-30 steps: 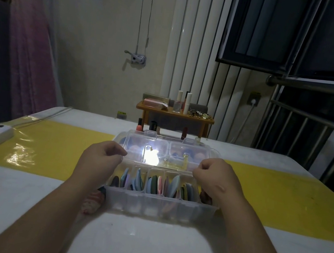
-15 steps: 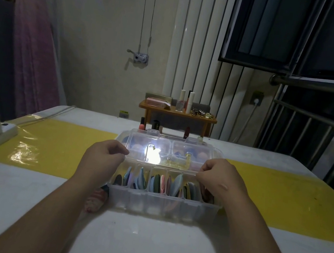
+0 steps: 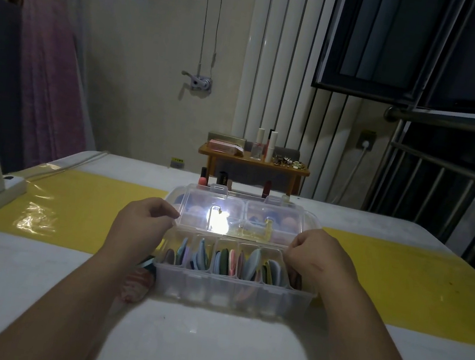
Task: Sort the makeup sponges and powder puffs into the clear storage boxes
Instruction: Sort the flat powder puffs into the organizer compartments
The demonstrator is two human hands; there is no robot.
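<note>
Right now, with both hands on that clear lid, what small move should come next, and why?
Probably tip the lid forward and down onto the box. The left hand and right hand each pinch a lid corner, it stands raised, and puffs fill the front slots. A striped pad lies outside by the left forearm, though; it may need to go in first.

only the arms and hands of the person show. the left forearm [image 3: 64, 293] and the right forearm [image 3: 361, 332] are bare along their whole visible length, from the lower edge up to the wrists. the left hand [image 3: 139, 227] and the right hand [image 3: 321, 258] are bare too. dim light leaves the arms in shadow; faint tendon ridges run along the back of the right hand, and its knuckles stand out as small bumps.
</note>
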